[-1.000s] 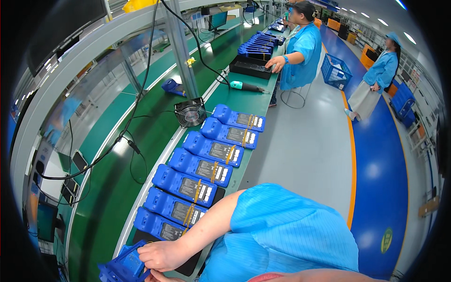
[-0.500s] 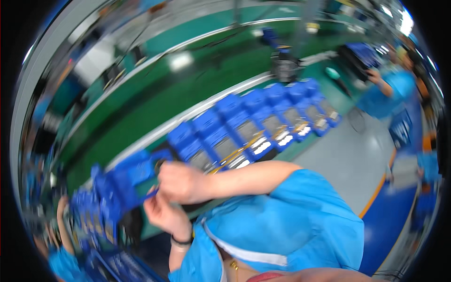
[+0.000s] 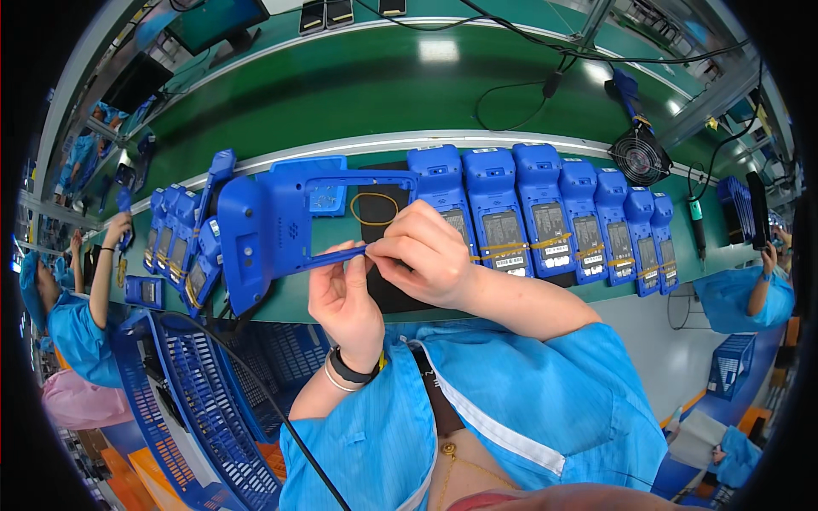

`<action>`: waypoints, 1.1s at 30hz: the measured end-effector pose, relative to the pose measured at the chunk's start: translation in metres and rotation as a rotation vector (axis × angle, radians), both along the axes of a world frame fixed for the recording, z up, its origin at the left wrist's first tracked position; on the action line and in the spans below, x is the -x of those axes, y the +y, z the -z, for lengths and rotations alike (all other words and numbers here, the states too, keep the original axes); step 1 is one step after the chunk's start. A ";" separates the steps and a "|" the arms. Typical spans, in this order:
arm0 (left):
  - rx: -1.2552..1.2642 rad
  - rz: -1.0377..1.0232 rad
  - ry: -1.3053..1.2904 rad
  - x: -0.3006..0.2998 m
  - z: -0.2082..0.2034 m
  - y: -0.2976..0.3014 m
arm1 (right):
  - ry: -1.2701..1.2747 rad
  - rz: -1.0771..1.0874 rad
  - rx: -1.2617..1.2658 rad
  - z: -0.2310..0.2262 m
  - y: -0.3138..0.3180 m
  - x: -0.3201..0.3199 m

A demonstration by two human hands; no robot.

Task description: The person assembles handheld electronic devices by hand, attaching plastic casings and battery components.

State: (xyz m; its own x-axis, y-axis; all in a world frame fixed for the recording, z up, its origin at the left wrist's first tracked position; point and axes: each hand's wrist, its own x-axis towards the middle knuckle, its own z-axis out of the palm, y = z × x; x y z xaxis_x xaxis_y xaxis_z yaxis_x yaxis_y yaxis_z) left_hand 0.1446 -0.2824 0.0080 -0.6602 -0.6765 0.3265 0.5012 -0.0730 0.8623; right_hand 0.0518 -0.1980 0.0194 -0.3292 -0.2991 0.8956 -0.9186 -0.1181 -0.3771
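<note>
Both my hands are at a blue plastic device housing (image 3: 281, 204) with a large rectangular opening, raised over the bench edge. My left hand (image 3: 348, 307) has thumb and fingers closed on its near rim from below. Beside it, my right hand (image 3: 424, 257) pinches the same rim near its corner; its fingertips are pressed together, and whether they hold a smaller part as well cannot be seen. A loose yellow rubber band (image 3: 375, 198) shows beyond the rim, over a black mat (image 3: 385, 294). Behind the housing sits another blue plastic piece (image 3: 327, 199).
Several blue handheld devices (image 3: 498, 217) with rubber bands line the bench to the right. More devices (image 3: 177, 243) stand at left. A small fan (image 3: 637, 155) and a green-handled tool (image 3: 696, 223) lie farther right. Blue baskets (image 3: 192, 400) stand lower left; co-workers (image 3: 85, 328) are at both sides.
The view has turned and become sharp. My right hand has shifted right, off from in front of my left hand, and the housing now shows plainly between them.
</note>
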 end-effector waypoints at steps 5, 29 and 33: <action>0.004 -0.017 -0.009 -0.002 0.003 -0.004 | 0.023 -0.005 -0.065 0.001 -0.003 0.000; 0.019 -0.012 -0.057 -0.007 0.004 -0.006 | 0.102 -0.015 -0.165 -0.008 -0.018 -0.001; 0.070 -0.080 -0.094 0.001 0.007 -0.015 | 0.156 0.072 -0.163 -0.005 -0.029 -0.001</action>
